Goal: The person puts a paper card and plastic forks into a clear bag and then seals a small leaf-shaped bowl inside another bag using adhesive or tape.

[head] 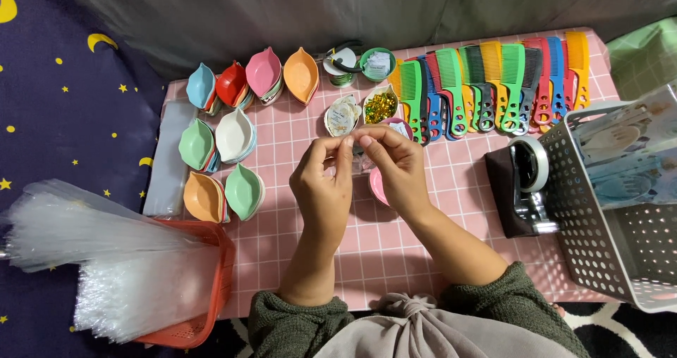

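Both hands, left hand [323, 181] and right hand [396, 166], pinch something tiny (too small to identify) above the pink dish [376, 186] at the table's [395, 259] middle. It looks like a small piece being prepared; next calls for fine fingertip control.

Clear plastic bags [106, 259] fill the orange basket [211, 287].

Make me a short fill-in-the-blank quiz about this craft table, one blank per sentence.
1. The combs lie in a row along the table's ____ edge.
2. The tablecloth is checked in ____.
3. The left hand and right hand meet at the ____.
4. The gold sequins sit in a leaf-shaped ____.

Missing words: far; pink; fingertips; dish
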